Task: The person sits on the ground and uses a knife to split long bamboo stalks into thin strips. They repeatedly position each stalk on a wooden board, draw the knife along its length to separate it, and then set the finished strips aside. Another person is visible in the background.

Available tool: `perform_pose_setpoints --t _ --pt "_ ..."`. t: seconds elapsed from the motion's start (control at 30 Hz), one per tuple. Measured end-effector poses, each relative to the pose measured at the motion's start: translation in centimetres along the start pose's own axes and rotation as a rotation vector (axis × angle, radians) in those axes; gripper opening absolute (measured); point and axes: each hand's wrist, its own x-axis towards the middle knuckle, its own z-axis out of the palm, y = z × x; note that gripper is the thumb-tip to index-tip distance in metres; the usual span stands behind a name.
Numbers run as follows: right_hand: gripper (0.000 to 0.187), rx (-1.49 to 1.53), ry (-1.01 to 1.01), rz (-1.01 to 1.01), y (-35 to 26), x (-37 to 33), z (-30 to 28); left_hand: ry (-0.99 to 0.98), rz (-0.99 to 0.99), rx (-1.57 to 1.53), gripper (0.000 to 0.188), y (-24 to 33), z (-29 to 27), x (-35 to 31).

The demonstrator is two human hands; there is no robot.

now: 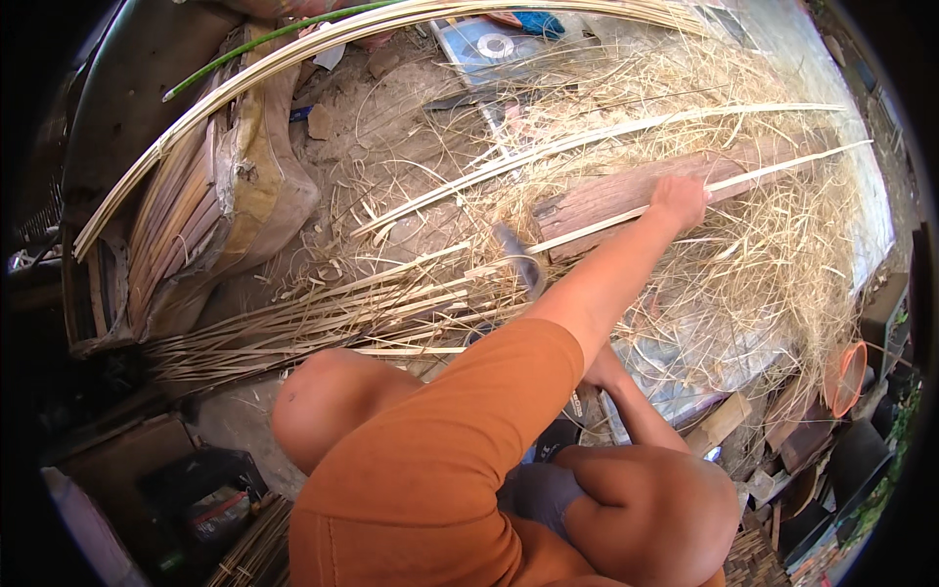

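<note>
The fingers of the left hand are curling down on a long bamboo strip, pinching it against a wooden block, likely so that it is not sliding about. The right hand is hiding behind the left arm, so I cannot tell if its fingers are apart or together. A curved knife is poking out near the strip, maybe for shaving it. The strip is pale, thin and flat, lying across the block and reaching out both ways. Curly yellow shavings are piling all around, and more strips are lying beside the person's knee.
</note>
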Motion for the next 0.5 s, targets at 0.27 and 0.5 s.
perform_pose_setpoints --t 0.27,0.5 --pt "0.064 -0.233 0.018 -0.176 2.1 0.3 3.4 0.065 -0.031 0.026 0.041 -0.2 1.0 0.2" --pt "0.050 0.020 0.529 -0.175 4.2 1.9 -2.7 0.030 -0.039 0.035 0.044 -0.6 0.7 0.7"
